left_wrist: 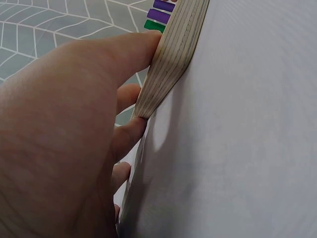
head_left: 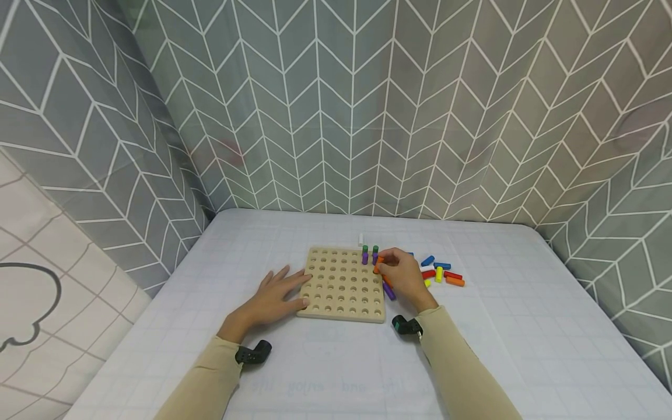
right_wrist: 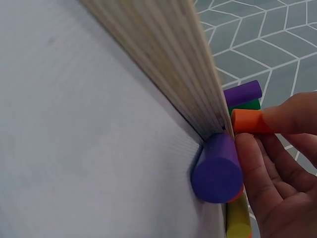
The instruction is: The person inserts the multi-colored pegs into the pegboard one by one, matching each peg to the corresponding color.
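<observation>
A square wooden pegboard (head_left: 341,286) with rows of round holes lies on the table. My left hand (head_left: 273,298) rests at its left edge, fingers spread, and the left wrist view shows the thumb (left_wrist: 133,52) touching the board. Between right thumb and fingers, my right hand (head_left: 403,274) pinches an orange peg (right_wrist: 247,121) by the board's upper right part. The peg's lower end meets the board face; whether it sits in a hole I cannot tell. Beside it stand green pegs (head_left: 364,249) and purple pegs (head_left: 364,259) in the far rows.
Right of the board lie several loose pegs, among them a blue peg (head_left: 442,265), a yellow peg (head_left: 438,274) and an orange one (head_left: 455,282). A purple peg (head_left: 388,291) lies against the board's right edge. Behind the board is a white peg (head_left: 361,239).
</observation>
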Tool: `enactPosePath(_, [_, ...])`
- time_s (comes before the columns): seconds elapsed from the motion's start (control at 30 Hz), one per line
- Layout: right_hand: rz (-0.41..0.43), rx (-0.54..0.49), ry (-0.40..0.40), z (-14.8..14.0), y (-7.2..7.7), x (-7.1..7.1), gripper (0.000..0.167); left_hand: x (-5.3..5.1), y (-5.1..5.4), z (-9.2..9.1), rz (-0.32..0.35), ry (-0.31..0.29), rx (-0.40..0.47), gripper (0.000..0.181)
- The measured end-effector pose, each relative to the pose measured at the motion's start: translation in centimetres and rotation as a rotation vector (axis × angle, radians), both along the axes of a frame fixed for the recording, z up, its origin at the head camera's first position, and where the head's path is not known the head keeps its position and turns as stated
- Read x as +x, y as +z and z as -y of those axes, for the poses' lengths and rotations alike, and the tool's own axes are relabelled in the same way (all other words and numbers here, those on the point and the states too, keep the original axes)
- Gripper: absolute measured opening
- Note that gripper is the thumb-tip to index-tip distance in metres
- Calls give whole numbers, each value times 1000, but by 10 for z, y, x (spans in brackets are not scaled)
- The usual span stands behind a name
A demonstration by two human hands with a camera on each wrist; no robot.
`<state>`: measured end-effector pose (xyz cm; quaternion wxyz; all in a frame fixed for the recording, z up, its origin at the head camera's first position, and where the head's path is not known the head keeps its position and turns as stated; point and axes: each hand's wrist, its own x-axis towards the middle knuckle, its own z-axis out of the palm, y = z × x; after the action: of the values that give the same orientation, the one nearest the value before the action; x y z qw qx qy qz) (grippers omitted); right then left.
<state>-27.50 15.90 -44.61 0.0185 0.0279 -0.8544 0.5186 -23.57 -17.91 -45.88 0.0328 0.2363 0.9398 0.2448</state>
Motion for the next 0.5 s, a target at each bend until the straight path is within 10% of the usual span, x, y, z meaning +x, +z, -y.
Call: enactPosePath(0.5, [-15,30,20,2,4,1,22,-2,-3,1,2,11,-13,68])
